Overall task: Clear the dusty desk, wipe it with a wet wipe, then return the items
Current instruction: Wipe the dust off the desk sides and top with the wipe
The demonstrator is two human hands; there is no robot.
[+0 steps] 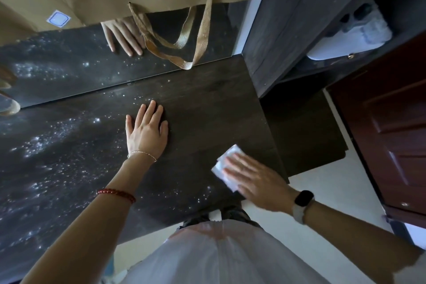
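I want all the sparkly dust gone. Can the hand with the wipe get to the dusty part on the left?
Probably yes. The right hand presses the wet wipe flat, and only the left hand lies between it and the dust.

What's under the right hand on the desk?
A white wet wipe lies flat under the right hand, its straight fingers pressing it onto the dark desk. The part of the wipe beneath the palm is covered.
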